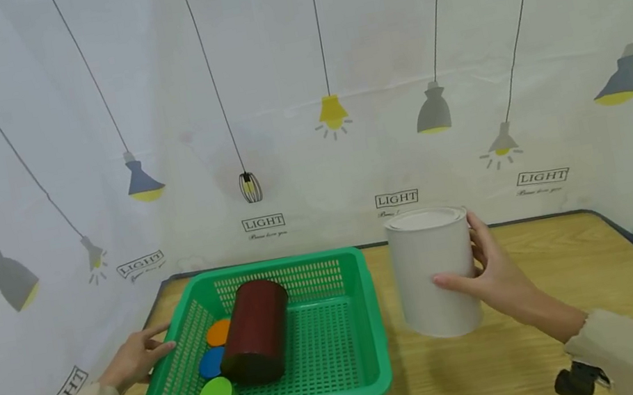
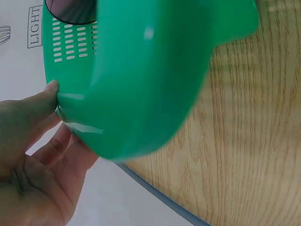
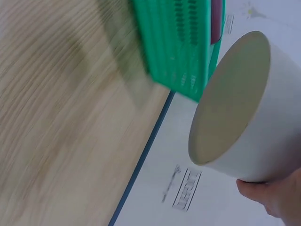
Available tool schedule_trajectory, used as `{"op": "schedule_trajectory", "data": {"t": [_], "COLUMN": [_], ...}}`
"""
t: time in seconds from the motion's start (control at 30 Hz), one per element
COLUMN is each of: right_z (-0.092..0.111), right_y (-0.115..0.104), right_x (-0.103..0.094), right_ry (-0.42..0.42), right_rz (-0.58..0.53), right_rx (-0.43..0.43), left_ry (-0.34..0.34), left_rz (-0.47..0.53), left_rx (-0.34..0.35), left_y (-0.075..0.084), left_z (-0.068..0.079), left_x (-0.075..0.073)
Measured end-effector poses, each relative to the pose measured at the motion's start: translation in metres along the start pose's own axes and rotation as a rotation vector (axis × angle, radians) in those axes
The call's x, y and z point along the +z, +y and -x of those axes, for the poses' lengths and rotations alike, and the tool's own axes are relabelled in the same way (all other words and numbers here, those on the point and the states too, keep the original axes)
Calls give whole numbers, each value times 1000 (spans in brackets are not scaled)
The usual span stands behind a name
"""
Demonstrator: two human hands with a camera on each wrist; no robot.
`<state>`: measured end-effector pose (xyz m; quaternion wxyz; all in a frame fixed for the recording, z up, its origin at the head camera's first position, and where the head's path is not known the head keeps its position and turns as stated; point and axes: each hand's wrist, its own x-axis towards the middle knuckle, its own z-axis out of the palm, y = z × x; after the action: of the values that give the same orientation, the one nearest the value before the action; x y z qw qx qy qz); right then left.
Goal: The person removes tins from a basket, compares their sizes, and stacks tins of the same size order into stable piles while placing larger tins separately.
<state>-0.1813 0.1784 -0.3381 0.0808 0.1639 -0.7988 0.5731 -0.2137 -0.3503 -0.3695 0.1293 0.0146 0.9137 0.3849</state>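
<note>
My left hand (image 1: 135,356) grips the left side of a green plastic basket (image 1: 375,328); in the left wrist view its thumb and fingers pinch the basket's rim (image 2: 141,94). To the right of the basket, my right hand (image 1: 499,278) holds a white cylindrical can (image 1: 431,269), thumb on the near side and fingers round the right side. The can stays upright, and its flat underside (image 3: 233,99) shows in the right wrist view, raised off the table. A dark red cylinder (image 1: 257,328) lies tilted inside the basket.
Along the basket's left side lie an orange disc (image 1: 219,332), a blue disc (image 1: 213,362) and a lime green round block (image 1: 217,393). The wood-grain table (image 1: 558,268) ends at a dark edge, behind which hangs a white cloth (image 1: 263,37) printed with lamps.
</note>
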Motion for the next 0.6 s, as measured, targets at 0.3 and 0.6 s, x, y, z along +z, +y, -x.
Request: {"op": "schedule_trajectory", "data": {"t": [0.3,0.6], "right_z": [5,17], "right_y": [38,78], "right_x": [-29,-48], "right_ry": [136,204], "right_rz": [140,265], "right_rx": [-39,88], "left_ry": [4,-1], "left_rz": [-3,0], "left_rx": [20,16], "left_y": [1,2], "left_z": [1,2], "left_x": [0,0]}}
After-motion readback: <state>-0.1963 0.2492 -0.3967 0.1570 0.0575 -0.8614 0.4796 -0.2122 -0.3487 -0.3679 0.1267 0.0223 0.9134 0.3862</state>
